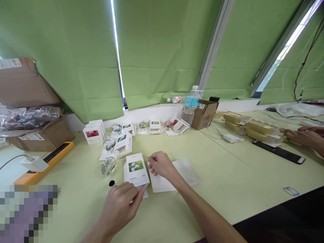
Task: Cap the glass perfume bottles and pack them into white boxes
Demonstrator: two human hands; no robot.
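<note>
A flat white box with a white-flower picture lies on the table before me. My left hand is closed at its near end, thumb and fingers on the box's lower edge. Just right of the box, my right hand hovers with curled fingers; whatever they hold, if anything, is hidden. Beneath that hand lies a translucent white sleeve. A clear glass ornament stands left of the box, and a small black-topped cylinder is partly hidden behind my left hand.
Glass ornaments with opened boxes line the back, beside stacked red-picture boxes. A water bottle stands by a small carton. An orange power strip lies left. Another person's hands are at right, near yellowish packages.
</note>
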